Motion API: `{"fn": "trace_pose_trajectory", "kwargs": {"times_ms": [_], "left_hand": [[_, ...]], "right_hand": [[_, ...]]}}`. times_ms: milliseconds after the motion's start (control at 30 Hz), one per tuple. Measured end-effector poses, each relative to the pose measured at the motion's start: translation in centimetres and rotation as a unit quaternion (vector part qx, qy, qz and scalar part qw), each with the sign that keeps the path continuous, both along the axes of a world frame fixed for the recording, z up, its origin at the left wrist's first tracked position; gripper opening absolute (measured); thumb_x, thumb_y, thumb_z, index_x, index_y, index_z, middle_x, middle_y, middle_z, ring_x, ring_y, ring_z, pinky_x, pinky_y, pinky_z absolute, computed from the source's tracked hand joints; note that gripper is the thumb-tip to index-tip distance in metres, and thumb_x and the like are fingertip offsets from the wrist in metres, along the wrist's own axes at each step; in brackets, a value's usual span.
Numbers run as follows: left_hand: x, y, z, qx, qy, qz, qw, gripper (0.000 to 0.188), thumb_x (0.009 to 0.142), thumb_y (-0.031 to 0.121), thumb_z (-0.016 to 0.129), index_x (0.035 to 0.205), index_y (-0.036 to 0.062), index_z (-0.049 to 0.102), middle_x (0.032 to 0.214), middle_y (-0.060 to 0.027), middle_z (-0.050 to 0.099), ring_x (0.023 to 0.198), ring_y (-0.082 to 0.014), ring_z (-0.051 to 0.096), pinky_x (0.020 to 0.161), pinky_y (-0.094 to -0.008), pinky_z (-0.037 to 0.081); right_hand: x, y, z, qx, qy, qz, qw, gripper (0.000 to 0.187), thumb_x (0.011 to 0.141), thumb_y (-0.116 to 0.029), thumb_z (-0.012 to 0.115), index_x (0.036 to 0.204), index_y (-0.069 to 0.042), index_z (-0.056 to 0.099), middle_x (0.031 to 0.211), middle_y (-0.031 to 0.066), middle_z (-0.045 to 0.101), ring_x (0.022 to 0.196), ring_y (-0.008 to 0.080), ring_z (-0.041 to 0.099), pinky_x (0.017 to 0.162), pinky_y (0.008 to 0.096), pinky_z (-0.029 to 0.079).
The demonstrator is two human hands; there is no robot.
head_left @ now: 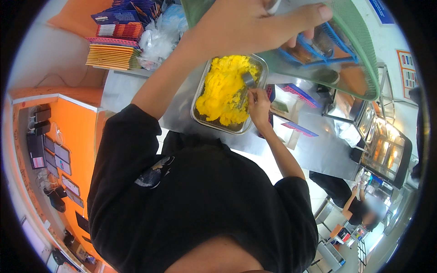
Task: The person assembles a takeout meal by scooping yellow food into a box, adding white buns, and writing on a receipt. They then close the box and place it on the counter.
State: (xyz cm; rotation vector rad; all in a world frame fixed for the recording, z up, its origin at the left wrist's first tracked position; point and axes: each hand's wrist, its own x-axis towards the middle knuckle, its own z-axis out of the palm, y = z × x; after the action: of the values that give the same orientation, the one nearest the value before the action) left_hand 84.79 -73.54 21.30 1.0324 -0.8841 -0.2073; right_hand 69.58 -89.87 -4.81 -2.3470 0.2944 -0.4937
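Observation:
A metal tray (196, 119) with a mesh-like bottom holds a heap of bright yellow, lumpy food (221, 91). At its right side my right hand (259, 105) is closed on a small grey metal scoop (248, 79), which touches the yellow food. My left arm reaches up past the tray, and my left hand (268, 25) is raised near the top edge, close to me. Its thumb points right, with other fingertips curled below. Something pale shows by these fingers, partly cut off by the frame. Behind this hand lies a large translucent green-rimmed mesh cover or basket (371, 75).
Blue baskets (318, 50) show within the green rim. Stacked yellow packets (111, 55) and clear plastic bags (159, 43) stand at the left on the steel table (314, 150). Open boxes (287, 107) lie right of the tray. A glass display case (387, 145) and another person (362, 209) are farther right.

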Motion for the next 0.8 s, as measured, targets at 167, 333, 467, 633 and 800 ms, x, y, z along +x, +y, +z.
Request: {"fn": "trace_pose_trajectory", "kwargs": {"times_ms": [167,333,467,633,800], "left_hand": [[-0.1,-0.3,-0.1,0.024,-0.013,0.039,0.999,0.024,0.087,0.021,0.064,0.098,0.0011,0.058,0.068,-0.0035,0.060,0.052,-0.0084,0.054,0.046,-0.0207,0.042],[0.2,-0.8,0.4,-0.006,0.011,0.005,1.000,0.023,0.088,0.022,0.064,0.098,0.0016,0.058,0.068,-0.0033,0.059,0.052,-0.0082,0.055,0.046,-0.0203,0.043],[-0.2,-0.8,0.4,0.007,0.018,0.034,0.999,0.024,0.088,0.023,0.063,0.099,0.0017,0.058,0.067,-0.0032,0.059,0.052,-0.0080,0.055,0.046,-0.0201,0.044],[1.3,-1.8,-1.3,-0.070,-0.047,-0.016,0.996,0.023,0.089,0.023,0.062,0.098,0.0018,0.059,0.066,-0.0036,0.060,0.050,-0.0080,0.055,0.044,-0.0201,0.043],[1.4,-2.1,-2.0,-0.071,-0.058,-0.002,0.996,0.022,0.089,0.023,0.061,0.096,0.0027,0.060,0.063,-0.0040,0.060,0.047,-0.0080,0.054,0.041,-0.0201,0.040]], "right_hand": [[-0.8,1.7,-1.1,0.041,0.081,-0.011,0.996,0.009,0.078,-0.004,0.067,0.082,0.003,0.061,0.074,0.0147,0.059,0.060,0.0205,0.060,0.056,0.0304,0.047],[-2.7,2.1,-1.4,0.071,0.099,0.016,0.992,0.007,0.075,-0.001,0.066,0.078,0.002,0.061,0.071,0.0133,0.057,0.059,0.0183,0.060,0.053,0.0290,0.045],[-4.4,2.6,-0.9,0.089,0.127,0.063,0.986,0.007,0.072,0.000,0.066,0.077,0.001,0.061,0.071,0.0140,0.057,0.059,0.0240,0.058,0.054,0.0332,0.045],[-7.3,3.6,0.2,0.101,0.199,0.117,0.968,0.010,0.071,-0.001,0.066,0.080,-0.001,0.063,0.071,0.0138,0.057,0.061,0.0263,0.060,0.056,0.0340,0.047],[-7.1,1.6,1.1,0.208,0.252,0.140,0.935,0.010,0.073,-0.002,0.068,0.083,0.000,0.066,0.074,0.0082,0.063,0.055,0.0163,0.057,0.052,0.0284,0.045]]}}
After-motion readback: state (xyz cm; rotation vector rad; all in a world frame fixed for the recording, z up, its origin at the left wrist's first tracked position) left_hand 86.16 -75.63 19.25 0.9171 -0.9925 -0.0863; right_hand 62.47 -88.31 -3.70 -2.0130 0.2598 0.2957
